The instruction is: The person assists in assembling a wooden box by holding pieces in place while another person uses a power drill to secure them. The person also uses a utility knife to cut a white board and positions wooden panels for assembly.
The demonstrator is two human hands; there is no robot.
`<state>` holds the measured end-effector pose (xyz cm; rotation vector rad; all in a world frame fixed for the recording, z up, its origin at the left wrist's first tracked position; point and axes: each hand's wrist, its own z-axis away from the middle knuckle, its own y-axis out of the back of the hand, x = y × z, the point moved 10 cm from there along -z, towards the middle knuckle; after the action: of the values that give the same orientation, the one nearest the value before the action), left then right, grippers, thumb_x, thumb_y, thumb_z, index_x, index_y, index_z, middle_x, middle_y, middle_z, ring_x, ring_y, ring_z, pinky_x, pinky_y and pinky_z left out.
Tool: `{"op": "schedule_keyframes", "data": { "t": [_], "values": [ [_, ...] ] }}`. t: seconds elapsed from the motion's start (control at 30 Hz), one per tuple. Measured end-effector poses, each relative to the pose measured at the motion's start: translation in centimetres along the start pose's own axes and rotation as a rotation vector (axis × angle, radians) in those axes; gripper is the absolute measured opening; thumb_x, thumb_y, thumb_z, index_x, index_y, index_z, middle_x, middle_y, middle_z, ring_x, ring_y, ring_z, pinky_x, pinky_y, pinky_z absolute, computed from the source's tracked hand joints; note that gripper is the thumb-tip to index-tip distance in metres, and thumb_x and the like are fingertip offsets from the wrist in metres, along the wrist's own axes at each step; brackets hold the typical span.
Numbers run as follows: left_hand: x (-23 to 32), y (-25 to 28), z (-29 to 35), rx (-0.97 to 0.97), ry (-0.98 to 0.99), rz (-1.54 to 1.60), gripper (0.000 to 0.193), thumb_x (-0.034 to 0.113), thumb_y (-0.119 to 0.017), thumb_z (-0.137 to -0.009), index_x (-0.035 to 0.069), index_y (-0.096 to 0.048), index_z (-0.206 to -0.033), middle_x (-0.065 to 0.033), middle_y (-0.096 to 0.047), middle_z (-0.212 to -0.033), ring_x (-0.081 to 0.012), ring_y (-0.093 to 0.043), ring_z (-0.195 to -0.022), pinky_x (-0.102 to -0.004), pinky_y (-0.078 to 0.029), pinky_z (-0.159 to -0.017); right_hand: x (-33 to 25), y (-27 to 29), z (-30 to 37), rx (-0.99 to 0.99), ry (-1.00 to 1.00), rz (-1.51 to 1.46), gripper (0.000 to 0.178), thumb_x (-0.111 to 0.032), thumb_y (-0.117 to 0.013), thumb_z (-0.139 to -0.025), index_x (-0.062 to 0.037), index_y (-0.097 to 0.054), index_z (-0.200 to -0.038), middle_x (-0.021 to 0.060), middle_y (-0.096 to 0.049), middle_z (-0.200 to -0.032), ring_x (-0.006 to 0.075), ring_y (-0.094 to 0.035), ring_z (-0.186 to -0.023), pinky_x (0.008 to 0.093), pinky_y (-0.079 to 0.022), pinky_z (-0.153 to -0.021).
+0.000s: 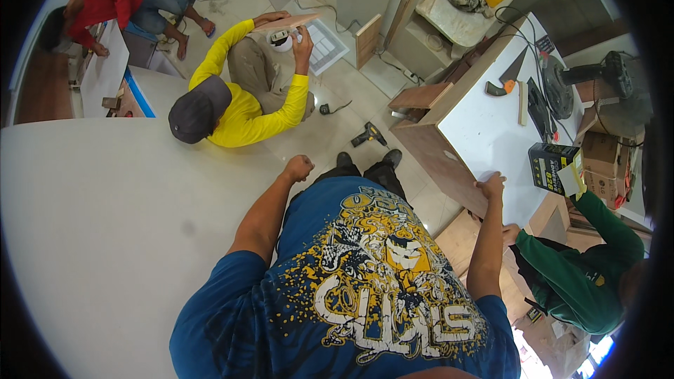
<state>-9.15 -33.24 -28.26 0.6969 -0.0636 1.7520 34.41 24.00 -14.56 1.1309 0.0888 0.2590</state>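
My left hand [300, 168] hangs beside my body with its fingers curled closed, and nothing shows in it. At the near edge of a white-topped wooden cabinet [484, 144], my right hand [491, 186] bends its fingers over the edge and grips it. On that top lie a handsaw [500, 88] with an orange and black handle, a wooden strip [522, 104] and a black and yellow box [551, 167]. A co-worker in a green sleeve [562, 267] reaches toward the box with one hand, while the other is close to my right hand.
Ahead on the tiles are a cordless drill [368, 135] and a tape measure [325, 109]. A crouching person in yellow [246, 109] holds a wooden board [286, 23]. Someone in red [116, 0] bends over a panel. A large white surface [105, 224] fills my left. A black fan [559, 88] stands right.
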Motion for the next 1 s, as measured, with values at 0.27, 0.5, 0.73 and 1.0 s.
{"op": "schedule_keyframes", "data": {
  "t": [0.27,0.5,0.73,1.0],
  "values": [
    [0.5,-0.5,-0.2,-0.001,-0.031,-0.039,0.030,0.024,-0.066,-0.093,-0.003,-0.069,-0.106,-0.0129,-0.068,-0.075,-0.0220,-0.067,-0.055,-0.0339,-0.052,-0.047,-0.4,0.4,0.3,0.033,0.027,0.004,0.098,-0.031,-0.095,-0.061,0.0093,-0.041,-0.132,0.0411,-0.042,-0.137,0.0536,-0.059,-0.114,0.0514,-0.054,-0.097],
    [0.9,-0.2,0.5,0.033,-0.054,-0.074,0.031,0.025,-0.062,-0.092,-0.004,-0.070,-0.097,-0.0125,-0.067,-0.067,-0.0225,-0.066,-0.053,-0.0360,-0.053,-0.050,-0.3,0.5,0.2,0.043,0.032,0.007,0.098,-0.032,-0.095,-0.061,0.0093,-0.041,-0.132,0.0410,-0.042,-0.137,0.0540,-0.059,-0.114,0.0514,-0.054,-0.097],
    [1.5,-0.3,0.7,-0.001,-0.067,-0.096,0.029,0.023,-0.059,-0.093,-0.004,-0.069,-0.093,-0.0133,-0.068,-0.067,-0.0230,-0.066,-0.052,-0.0363,-0.052,-0.048,-0.4,0.4,0.4,-0.035,-0.025,-0.021,0.106,-0.029,-0.094,-0.063,0.0096,-0.034,-0.140,0.0372,-0.032,-0.147,0.0562,-0.047,-0.129,0.0540,-0.051,-0.102],
    [1.4,-2.8,-0.2,-0.160,-0.084,-0.209,0.009,0.008,-0.063,-0.080,0.001,-0.068,-0.079,-0.0145,-0.069,-0.069,-0.0257,-0.067,-0.056,-0.0366,-0.053,-0.048,0.4,0.7,0.6,-0.034,-0.036,-0.034,0.104,-0.029,-0.094,-0.062,0.0082,-0.035,-0.139,0.0364,-0.033,-0.147,0.0554,-0.048,-0.128,0.0535,-0.051,-0.102]
  ]
}}
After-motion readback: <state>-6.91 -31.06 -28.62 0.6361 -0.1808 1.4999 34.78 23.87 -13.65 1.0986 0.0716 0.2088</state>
